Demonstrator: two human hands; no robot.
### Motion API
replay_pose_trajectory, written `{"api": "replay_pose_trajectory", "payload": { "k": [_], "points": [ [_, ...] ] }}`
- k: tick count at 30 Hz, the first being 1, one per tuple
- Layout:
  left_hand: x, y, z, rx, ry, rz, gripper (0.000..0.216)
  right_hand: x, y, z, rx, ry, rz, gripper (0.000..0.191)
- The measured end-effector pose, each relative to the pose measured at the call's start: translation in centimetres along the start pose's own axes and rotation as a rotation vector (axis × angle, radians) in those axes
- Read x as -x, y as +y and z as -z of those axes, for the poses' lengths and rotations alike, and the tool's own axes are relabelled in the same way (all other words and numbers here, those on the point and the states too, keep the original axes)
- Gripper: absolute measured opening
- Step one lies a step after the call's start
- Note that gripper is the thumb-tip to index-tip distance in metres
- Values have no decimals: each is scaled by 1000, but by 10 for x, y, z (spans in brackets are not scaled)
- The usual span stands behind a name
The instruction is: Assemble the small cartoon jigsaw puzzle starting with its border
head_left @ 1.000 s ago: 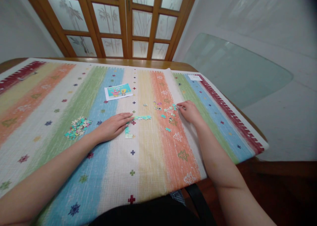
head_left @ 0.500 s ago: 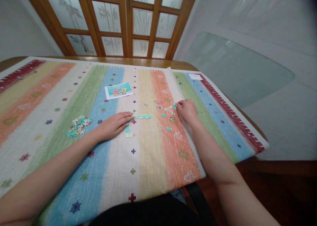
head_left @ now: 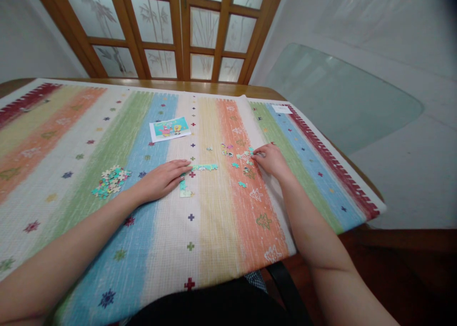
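Note:
My left hand (head_left: pixel 169 177) lies flat with its fingers stretched out, resting over the corner of a joined strip of jigsaw puzzle pieces (head_left: pixel 205 167). Part of that corner is hidden under the fingers. A short joined column of pieces (head_left: pixel 184 188) runs down below the fingertips. On the orange stripe, my right hand (head_left: pixel 269 158) has thumb and fingertips together at the edge of several loose puzzle pieces (head_left: pixel 235 165). Whether a piece is between these fingertips is too small to make out.
A heap of puzzle pieces (head_left: pixel 111 181) lies left of my left forearm. Beyond the strip is a picture card (head_left: pixel 170 128) with cartoon figures. A small white paper (head_left: pixel 282 109) sits at the far right of the striped tablecloth (head_left: pixel 217 231).
My right hand has shifted slightly, its fingers now lower and nearer the loose pieces. The left hand stays in place on the strip. The view has tilted a little.

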State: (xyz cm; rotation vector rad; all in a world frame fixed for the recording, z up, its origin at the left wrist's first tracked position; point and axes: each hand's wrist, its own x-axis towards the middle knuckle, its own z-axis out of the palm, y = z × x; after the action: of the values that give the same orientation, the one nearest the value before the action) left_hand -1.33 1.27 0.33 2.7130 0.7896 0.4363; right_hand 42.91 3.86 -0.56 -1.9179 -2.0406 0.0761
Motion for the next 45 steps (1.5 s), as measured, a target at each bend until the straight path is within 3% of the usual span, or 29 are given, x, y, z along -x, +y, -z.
{"api": "replay_pose_trajectory", "payload": {
  "k": [9,15,20,26,39,45],
  "points": [
    [-1,1,1,-20,-8,-8,41,-6,12,-2,-346,-31,-194,21],
    [0,2,3,2,-11,-8,42,-6,5,-3,-518,-67,-192,26],
    [1,5,3,-14,-37,11,57,-4,1,-3,-559,-39,-202,34],
    [2,8,-3,-35,-37,33,71,-2,-2,-1,-545,-33,-208,37],
    [1,10,-4,-73,-65,61,71,-1,-7,-4,-364,2,-185,38],
    [0,11,-3,-75,-87,80,72,-1,-10,-7,-168,176,-26,38]
  ]
}}
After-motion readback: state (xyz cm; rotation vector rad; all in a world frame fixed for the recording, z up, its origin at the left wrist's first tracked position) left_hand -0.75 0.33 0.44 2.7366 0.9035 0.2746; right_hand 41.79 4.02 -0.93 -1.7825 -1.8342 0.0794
